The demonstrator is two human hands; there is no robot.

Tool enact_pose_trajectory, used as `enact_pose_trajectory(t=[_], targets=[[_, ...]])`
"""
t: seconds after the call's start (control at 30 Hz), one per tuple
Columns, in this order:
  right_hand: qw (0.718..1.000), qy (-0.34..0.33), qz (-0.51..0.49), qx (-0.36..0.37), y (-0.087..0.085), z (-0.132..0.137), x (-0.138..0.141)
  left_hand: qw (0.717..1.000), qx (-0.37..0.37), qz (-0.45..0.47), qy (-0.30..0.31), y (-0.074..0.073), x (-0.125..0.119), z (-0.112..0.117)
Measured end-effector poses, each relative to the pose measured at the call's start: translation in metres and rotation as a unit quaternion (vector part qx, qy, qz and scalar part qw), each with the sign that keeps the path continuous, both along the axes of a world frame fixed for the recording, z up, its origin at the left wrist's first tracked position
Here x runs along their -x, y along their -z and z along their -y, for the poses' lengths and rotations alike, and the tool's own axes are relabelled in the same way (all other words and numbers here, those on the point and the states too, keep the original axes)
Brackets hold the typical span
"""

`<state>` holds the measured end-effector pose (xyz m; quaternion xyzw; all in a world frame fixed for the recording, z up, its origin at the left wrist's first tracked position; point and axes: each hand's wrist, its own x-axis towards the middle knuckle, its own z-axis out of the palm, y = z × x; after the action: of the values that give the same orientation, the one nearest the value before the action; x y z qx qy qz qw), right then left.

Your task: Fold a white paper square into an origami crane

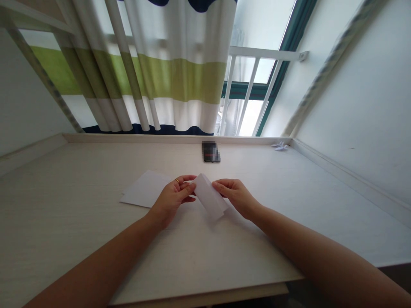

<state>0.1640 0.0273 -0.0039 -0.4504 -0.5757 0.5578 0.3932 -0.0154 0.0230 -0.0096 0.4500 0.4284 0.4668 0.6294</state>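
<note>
A folded strip of white paper (209,198) is held just above the pale wooden desk (80,239), tilted from upper left to lower right. My left hand (171,199), with a ring on one finger, pinches the strip's left edge. My right hand (235,196) pinches its upper right edge. Both hands are closed on the paper. Behind my left hand a flat white sheet of paper (144,189) lies on the desk.
A small dark phone-like object (211,152) lies at the back of the desk near the window ledge. A small folded white paper shape (280,146) sits in the far right corner. A striped curtain (167,72) hangs behind; walls close both sides.
</note>
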Motion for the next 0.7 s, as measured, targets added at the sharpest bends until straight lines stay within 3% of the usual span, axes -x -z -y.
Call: enact_pose_trajectory(t=[0.23,0.33,0.43,0.57,0.7], targets=[[0.994,0.081,0.055,-0.053,-0.0002,0.0011,-0.0003,0.999,-0.001,0.045,-0.029,-0.0013,-0.0016,0.0001],[0.987,0.123,0.069,-0.078,-0.0022,0.0028,-0.0004,0.998,-0.016,0.062,0.007,-0.0026,-0.001,0.0019],[0.979,0.15,0.073,-0.115,-0.0042,0.0037,-0.001,0.999,-0.029,0.012,0.029,-0.0024,-0.0007,0.0029],[0.977,0.144,0.072,-0.14,-0.0047,0.0024,-0.0029,0.998,-0.01,-0.057,-0.027,-0.0002,-0.0004,0.0015],[0.986,0.106,0.037,-0.124,-0.0058,0.0016,-0.004,0.998,-0.002,-0.049,-0.027,0.0024,0.0004,-0.001]])
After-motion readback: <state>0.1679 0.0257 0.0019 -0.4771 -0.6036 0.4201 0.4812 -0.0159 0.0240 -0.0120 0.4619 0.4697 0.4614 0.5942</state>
